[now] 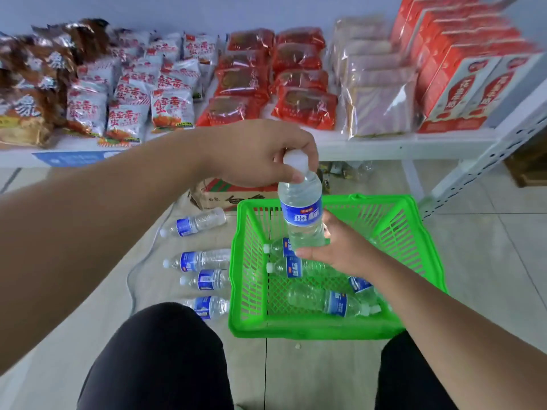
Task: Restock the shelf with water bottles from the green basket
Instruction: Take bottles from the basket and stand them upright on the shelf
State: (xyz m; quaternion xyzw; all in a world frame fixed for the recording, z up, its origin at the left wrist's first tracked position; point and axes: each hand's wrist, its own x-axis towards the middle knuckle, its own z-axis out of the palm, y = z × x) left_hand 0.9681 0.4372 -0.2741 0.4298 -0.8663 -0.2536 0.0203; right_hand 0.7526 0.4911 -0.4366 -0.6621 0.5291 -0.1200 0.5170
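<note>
Green basket (325, 331) top open. Floor bottles (204, 258) crowd its 9 o'clock; cardboard box (233, 192) at 11; shelf post (485, 164) at 2. Bare tile floor (488, 247) at 3. Shelf (370, 147) deck packed with snack packets (171, 109).

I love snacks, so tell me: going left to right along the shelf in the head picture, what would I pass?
Along the shelf: brown snack bags → white and red snack packets → dark red packets → clear packs → red and white boxes.
</note>
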